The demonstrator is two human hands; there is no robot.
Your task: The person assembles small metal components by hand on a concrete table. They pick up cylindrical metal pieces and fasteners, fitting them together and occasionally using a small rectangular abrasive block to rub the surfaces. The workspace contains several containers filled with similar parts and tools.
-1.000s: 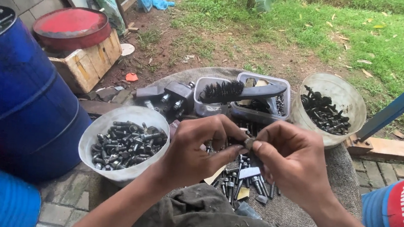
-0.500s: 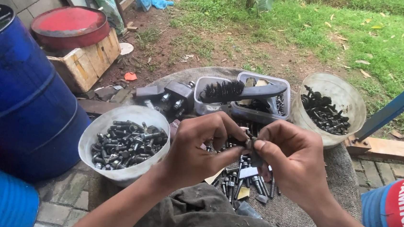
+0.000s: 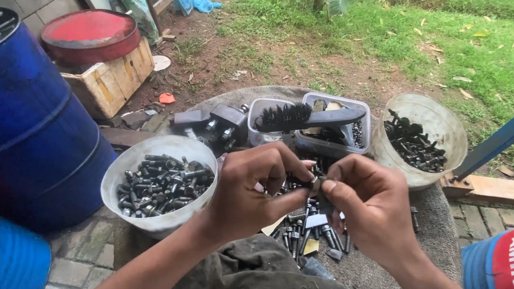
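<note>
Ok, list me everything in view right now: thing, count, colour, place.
bolt: one, dark metal, pinched between both hands
left bowl: one, white, left of the hands, full of dark bolts
right bowl: one, clear plastic, far right, part full of dark bolts
tubs: two, clear, behind the hands
wire brush: one, black, lying across the tubs
loose bolts: many, dark, on the work surface under the hands
rag: one, grey-green, near edge
blue drum: one, left
wooden crate: one, pale, with a red round lid on top
left hand: grip on the bolt
right hand: grip on the bolt
</note>
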